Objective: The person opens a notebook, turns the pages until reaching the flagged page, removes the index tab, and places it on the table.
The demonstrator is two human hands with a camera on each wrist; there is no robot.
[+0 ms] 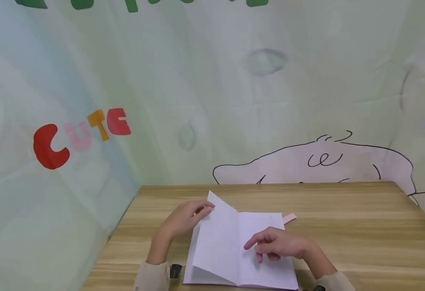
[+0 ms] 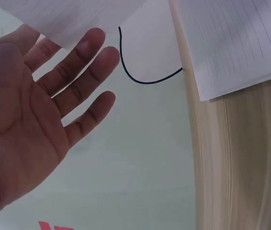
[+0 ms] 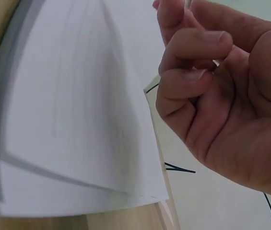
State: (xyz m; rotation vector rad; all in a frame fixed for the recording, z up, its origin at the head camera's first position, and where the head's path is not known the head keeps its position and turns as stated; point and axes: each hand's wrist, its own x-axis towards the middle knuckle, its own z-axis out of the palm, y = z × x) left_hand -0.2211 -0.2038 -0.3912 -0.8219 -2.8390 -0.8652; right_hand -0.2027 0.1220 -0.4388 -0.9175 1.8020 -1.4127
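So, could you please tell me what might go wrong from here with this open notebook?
The lifted page stands up from the notebook with the left hand at its edge, so it could slip free and drop back, or crease if pulled hard. The right hand is over the facing page, and might get in the way if the lifted page swings back.

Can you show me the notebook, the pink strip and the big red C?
Notebook [image 1: 217, 240], head view: middle of the lifted left page.
Pink strip [image 1: 290, 218], head view: middle of the part past the notebook's edge.
Big red C [image 1: 43, 147], head view: left side of its curve.
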